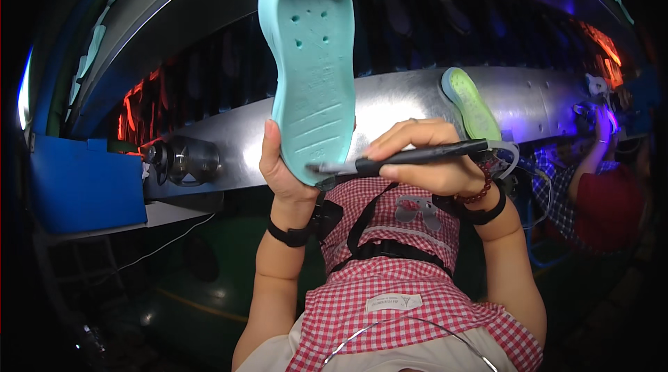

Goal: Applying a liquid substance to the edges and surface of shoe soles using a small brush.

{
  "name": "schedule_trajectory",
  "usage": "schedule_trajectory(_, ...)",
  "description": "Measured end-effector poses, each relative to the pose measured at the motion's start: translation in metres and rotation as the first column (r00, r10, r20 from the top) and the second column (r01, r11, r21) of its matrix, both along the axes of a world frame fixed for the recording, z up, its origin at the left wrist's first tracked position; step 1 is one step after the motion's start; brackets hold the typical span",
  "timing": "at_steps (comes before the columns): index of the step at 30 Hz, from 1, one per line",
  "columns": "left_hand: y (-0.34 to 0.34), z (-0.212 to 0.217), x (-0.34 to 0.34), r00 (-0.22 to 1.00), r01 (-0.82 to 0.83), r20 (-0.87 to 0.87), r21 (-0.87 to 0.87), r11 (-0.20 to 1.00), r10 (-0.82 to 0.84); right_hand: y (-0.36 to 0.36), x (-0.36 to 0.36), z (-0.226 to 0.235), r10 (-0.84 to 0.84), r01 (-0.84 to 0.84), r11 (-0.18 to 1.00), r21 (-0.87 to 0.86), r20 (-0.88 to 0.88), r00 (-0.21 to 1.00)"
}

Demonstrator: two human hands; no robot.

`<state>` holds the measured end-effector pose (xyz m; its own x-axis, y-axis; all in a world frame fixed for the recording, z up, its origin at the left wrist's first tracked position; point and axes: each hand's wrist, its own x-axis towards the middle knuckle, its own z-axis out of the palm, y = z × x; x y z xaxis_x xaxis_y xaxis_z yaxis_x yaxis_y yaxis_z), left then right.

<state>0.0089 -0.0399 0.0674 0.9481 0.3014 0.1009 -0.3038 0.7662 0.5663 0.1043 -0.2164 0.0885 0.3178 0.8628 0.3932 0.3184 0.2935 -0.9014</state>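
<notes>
clasping teal sole (pixel 313 80) in left hand (pixel 287 181), finger-pinching black tool (pixel 421 156) in right hand (pixel 433 137), working at heel (pixel 298 158) (probably midway, can't tell remainder)

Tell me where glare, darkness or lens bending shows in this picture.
In the head view, glare whitens the metal bench beside the turquoise sole; there too, the green floor sinks into shadow, the bench's edges bow, and red-orange light glows at both sides.

Turquoise sole (pixel 316 80), in left hand (pixel 287 176); black pen-shaped tool (pixel 417 155), in right hand (pixel 442 177). Bench (pixel 400 108): lime sole (pixel 473 104), tip at far edge; clear jar (pixel 197 161), left end.
</notes>
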Motion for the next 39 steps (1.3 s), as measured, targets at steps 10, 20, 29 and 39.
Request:
schedule_trajectory(10, 0.011, 0.012, -0.003, 0.928, 0.313, -0.13, -0.236, 0.92, -0.349, -0.004, 0.008, 0.008, 0.065, -0.079, 0.995, 0.061, 0.207, 0.976)
schedule_trajectory(20, 0.011, 0.027, -0.006, 0.688, 0.527, -0.61, 0.048, 0.848, -0.393, -0.014, 0.028, 0.007, 0.383, -0.377, 0.923, -0.07, 0.206, 0.9)
schedule_trajectory(29, 0.021, 0.017, -0.015, 0.677, 0.522, -0.654, 0.104, 0.847, -0.336, -0.026, 0.032, 0.028, 0.382, -0.239, 0.91, -0.338, 0.465, 0.799)
schedule_trajectory(39, 0.022, 0.013, -0.017, 0.75, 0.466, -0.567, 0.089, 0.88, -0.34, -0.037, 0.046, 0.009, 0.327, -0.144, 0.866, -0.48, 0.324, 0.888)
